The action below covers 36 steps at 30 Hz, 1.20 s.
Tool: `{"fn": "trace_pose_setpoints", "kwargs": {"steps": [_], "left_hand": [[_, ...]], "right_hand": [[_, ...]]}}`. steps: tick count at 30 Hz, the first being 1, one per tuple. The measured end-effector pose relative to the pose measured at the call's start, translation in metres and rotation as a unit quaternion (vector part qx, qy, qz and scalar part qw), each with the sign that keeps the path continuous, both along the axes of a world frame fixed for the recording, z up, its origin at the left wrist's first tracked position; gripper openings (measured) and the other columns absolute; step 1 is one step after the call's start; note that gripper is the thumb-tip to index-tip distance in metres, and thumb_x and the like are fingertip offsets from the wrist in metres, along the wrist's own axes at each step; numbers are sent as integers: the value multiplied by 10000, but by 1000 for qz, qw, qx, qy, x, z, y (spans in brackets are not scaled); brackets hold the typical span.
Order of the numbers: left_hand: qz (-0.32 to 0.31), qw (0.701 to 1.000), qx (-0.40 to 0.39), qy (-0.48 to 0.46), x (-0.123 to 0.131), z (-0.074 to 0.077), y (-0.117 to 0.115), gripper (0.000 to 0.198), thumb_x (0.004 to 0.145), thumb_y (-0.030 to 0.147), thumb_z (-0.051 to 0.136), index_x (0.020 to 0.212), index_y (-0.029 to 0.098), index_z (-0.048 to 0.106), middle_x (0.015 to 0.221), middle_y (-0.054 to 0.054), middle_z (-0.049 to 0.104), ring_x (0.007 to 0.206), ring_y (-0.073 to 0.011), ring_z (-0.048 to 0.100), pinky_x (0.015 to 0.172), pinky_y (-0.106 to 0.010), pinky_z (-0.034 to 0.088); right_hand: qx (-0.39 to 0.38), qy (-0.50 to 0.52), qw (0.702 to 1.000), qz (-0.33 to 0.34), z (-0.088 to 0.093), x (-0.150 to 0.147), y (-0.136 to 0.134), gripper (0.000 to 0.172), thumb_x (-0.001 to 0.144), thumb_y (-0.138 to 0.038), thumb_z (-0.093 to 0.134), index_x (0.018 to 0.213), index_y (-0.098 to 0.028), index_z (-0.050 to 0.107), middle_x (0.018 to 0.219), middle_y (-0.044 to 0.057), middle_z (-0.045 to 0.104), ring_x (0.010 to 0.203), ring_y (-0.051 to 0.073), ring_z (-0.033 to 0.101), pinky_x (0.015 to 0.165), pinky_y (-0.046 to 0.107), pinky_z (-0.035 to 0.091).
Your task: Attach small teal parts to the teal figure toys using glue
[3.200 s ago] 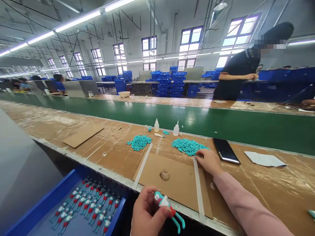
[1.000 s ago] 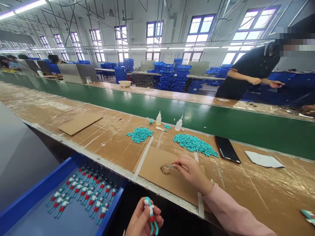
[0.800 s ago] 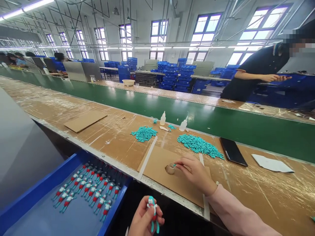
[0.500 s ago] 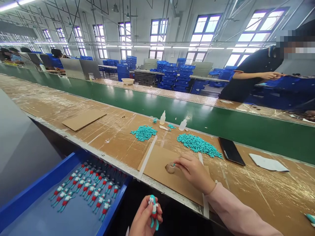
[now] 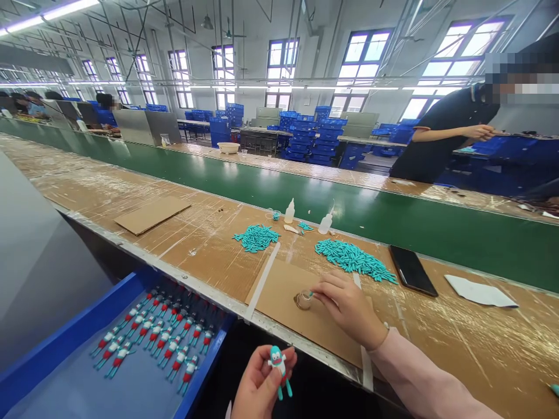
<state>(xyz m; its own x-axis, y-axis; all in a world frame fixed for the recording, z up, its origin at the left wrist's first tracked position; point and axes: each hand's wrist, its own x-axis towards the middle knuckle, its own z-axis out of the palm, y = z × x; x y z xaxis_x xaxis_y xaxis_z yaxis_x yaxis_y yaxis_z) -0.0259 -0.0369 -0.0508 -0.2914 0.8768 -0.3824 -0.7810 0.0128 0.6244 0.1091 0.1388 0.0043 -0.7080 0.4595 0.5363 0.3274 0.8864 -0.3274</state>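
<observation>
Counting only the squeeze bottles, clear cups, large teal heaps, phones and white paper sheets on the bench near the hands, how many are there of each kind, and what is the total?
Squeeze bottles: 2
Clear cups: 2
Large teal heaps: 2
Phones: 1
White paper sheets: 1
Total: 8

left hand (image 5: 258, 389) low, right hand (image 5: 349, 312) outstretched

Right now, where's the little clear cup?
In the head view, the clear cup sits on the cardboard sheet, just left of the right hand.
</observation>
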Motion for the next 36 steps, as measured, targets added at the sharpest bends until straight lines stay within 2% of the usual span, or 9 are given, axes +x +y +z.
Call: {"fn": "trace_pose_setpoints", "kwargs": {"steps": [2,4,8,11,14,19,23,30,36], "left_hand": [[38,998,20,38,1,8,4,378,459,410,872,748,216,725,859,-38,754,812,-155,654,738,-240,482],[65,994,43,76,2,17,9,355,482,399,865,753,216,726,741,10,710,688,-97,600,643,-186,469],[37,990,97,91,3,34,17,282,542,371,842,745,221,715,659,25,693,638,-93,600,628,-177,480],[7,987,127,98,4,42,18,256,569,332,832,760,215,710,745,-12,742,697,-121,639,663,-188,500],[3,988,124,92,6,50,16,254,562,331,833,744,209,706,724,-19,739,666,-129,637,632,-198,503],[-2,989,110,99,8,62,15,268,524,351,847,705,207,710,666,-16,720,623,-136,622,624,-223,502],[-12,988,114,106,10,64,16,275,509,356,853,687,203,709,686,-23,727,620,-136,617,611,-224,500],[-14,988,104,110,13,66,16,307,454,364,877,632,180,709,560,8,674,533,-100,590,535,-184,486],[-25,988,110,104,10,63,17,310,462,379,873,620,177,700,550,-1,675,515,-102,587,507,-186,481]], "right_hand": [[-68,28,997,-5,6,-1,-8,300,944,-330,426,770,-190,626,719,52,593,720,193,506,649,333,404],[-192,59,980,-2,14,-3,-20,337,925,-427,442,762,-192,621,752,53,603,725,185,535,654,325,439],[-470,101,876,28,32,-8,-52,412,846,-572,513,825,-177,627,865,70,656,794,179,601,724,311,511],[-566,121,814,41,42,-9,-69,442,803,-597,562,825,-160,626,854,76,672,793,181,626,752,316,530],[-574,147,804,47,48,-7,-77,422,802,-576,580,798,-156,625,839,80,680,752,177,636,739,319,543],[-543,155,824,43,52,-2,-82,382,815,-543,581,765,-166,620,826,79,684,733,177,641,701,301,554],[-528,152,834,47,54,-1,-83,362,829,-523,564,760,-172,614,775,62,677,693,165,637,633,261,547],[-390,95,916,17,56,3,-86,333,881,-457,490,721,-199,624,704,34,667,648,150,609,605,237,492],[-394,56,917,6,54,1,-90,371,887,-492,455,725,-205,626,686,39,659,639,165,598,600,263,485]]}}
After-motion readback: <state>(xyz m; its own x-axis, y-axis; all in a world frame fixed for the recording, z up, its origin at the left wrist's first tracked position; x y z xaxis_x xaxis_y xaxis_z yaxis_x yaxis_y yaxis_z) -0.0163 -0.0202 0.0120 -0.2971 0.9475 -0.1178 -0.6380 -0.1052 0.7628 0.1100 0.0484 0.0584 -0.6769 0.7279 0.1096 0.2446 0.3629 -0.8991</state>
